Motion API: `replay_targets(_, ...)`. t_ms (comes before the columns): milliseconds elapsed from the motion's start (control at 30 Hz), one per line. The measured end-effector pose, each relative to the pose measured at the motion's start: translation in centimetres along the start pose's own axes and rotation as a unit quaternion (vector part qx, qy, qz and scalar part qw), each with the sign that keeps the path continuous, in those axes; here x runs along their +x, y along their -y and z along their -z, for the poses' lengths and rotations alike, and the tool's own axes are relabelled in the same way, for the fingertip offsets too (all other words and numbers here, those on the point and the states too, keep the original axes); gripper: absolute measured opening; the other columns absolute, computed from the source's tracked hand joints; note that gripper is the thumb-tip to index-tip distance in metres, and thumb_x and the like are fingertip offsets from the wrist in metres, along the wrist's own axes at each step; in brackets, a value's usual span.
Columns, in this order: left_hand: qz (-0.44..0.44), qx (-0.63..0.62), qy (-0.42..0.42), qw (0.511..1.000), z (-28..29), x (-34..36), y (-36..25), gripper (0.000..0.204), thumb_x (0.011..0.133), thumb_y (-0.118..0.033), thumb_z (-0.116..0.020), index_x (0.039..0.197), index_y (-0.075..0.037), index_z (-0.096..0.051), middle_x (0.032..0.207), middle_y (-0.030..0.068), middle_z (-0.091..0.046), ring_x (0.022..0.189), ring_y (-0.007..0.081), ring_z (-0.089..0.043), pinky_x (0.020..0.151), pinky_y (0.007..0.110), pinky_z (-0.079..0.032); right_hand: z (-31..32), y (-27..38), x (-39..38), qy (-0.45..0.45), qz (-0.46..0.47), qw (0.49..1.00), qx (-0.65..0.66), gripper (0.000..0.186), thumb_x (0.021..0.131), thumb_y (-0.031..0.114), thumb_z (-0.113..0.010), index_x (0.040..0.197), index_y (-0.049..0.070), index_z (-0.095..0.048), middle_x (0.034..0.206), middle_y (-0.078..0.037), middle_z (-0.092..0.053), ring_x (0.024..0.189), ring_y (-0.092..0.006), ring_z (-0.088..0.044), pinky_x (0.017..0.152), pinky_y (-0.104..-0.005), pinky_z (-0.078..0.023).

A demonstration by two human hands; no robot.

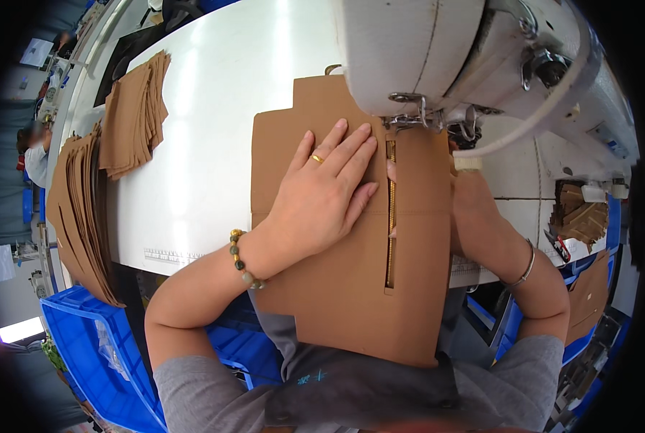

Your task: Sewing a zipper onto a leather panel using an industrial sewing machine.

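Observation:
A large brown panel [329, 289] with notched corners, perhaps leather or a leather-like sheet, lies under the sewing machine head [438, 58] and reaches toward my lap. A long slot in it shows a brass-toothed zipper [391, 195]. My left hand [329, 180] rests flat on the panel left of the slot, fingers stretched out, holding nothing. At the panel's right edge is my right hand [470, 195]; its fingers go beneath the panel and are mostly hidden. Bits of fingers show through the slot beside the zipper. The presser foot area is partly covered by the machine.
Stacks of brown panels [80, 209] and smaller brown pieces [134, 115] lie on the left of the white table [207, 144]. Blue crates [98, 346] stand below left. Brown scraps [581, 213] and small scissors [558, 245] are at the right. Another person [37, 155] sits far left.

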State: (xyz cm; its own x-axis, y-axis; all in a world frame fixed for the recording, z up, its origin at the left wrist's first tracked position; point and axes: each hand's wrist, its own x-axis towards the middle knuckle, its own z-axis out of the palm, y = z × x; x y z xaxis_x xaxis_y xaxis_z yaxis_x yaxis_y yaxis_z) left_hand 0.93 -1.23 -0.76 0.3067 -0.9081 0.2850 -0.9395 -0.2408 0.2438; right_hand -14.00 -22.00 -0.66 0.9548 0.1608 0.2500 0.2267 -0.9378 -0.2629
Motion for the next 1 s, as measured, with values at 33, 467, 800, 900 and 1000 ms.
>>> replay_targets(33, 0.002, -0.001, -0.001, 1.000, -0.09, 0.18, 0.04, 0.049, 0.102, -0.026, -0.065, 0.144, 0.000, -0.059, 0.153, 0.0162, -0.058, 0.144, 0.0374, -0.052, 0.118, 0.058, -0.040, 0.08, 0.08, 0.02, -0.008, -0.003, 1.000, 0.019, 0.063, 0.085, 0.034, -0.074, 0.144, 0.015, -0.065, 0.133, -0.013, -0.069, 0.122, -0.0364, -0.066, 0.119, -0.0626, -0.036)
replay_targets(467, -0.023, -0.039, 0.021, 0.999, 0.04, 0.36, 0.38, 0.048, 0.099, -0.019, -0.067, 0.146, -0.007, -0.061, 0.155, 0.0110, -0.057, 0.149, 0.0354, -0.048, 0.120, 0.064, -0.034, -0.31, -0.27, -0.39, -0.025, 0.003, 1.000, 0.014, 0.060, 0.084, 0.036, -0.074, 0.140, 0.014, -0.067, 0.132, -0.009, -0.071, 0.120, -0.0290, -0.068, 0.120, -0.0640, -0.034)
replay_targets(800, -0.028, -0.017, 0.024, 0.999, 0.09, 0.37, 0.26, 0.048, 0.099, -0.016, -0.065, 0.147, -0.009, -0.061, 0.157, 0.0067, -0.056, 0.147, 0.0336, -0.050, 0.118, 0.062, -0.036, 0.10, 0.01, -0.15, -0.002, -0.009, 1.000, 0.022, 0.059, 0.086, 0.032, -0.072, 0.141, 0.012, -0.066, 0.130, -0.011, -0.072, 0.122, -0.0295, -0.068, 0.118, -0.0647, -0.036)
replay_targets(900, -0.026, -0.014, 0.029, 0.999, 0.15, 0.39, 0.24, 0.050, 0.099, -0.017, -0.064, 0.148, -0.009, -0.060, 0.158, 0.0055, -0.055, 0.147, 0.0329, -0.050, 0.118, 0.062, -0.036, 0.09, 0.05, -0.14, -0.011, -0.007, 0.999, 0.030, 0.060, 0.086, 0.032, -0.072, 0.142, 0.011, -0.066, 0.130, -0.010, -0.072, 0.121, -0.0290, -0.068, 0.118, -0.0656, -0.036)
replay_targets(1000, -0.023, -0.017, 0.030, 0.999, 0.18, 0.41, 0.22, 0.050, 0.099, -0.017, -0.064, 0.149, -0.009, -0.059, 0.158, 0.0056, -0.055, 0.147, 0.0323, -0.050, 0.118, 0.062, -0.036, -0.01, 0.03, -0.14, -0.007, -0.007, 0.999, 0.032, 0.061, 0.085, 0.032, -0.073, 0.142, 0.011, -0.065, 0.130, -0.010, -0.072, 0.120, -0.0287, -0.069, 0.117, -0.0663, -0.036)
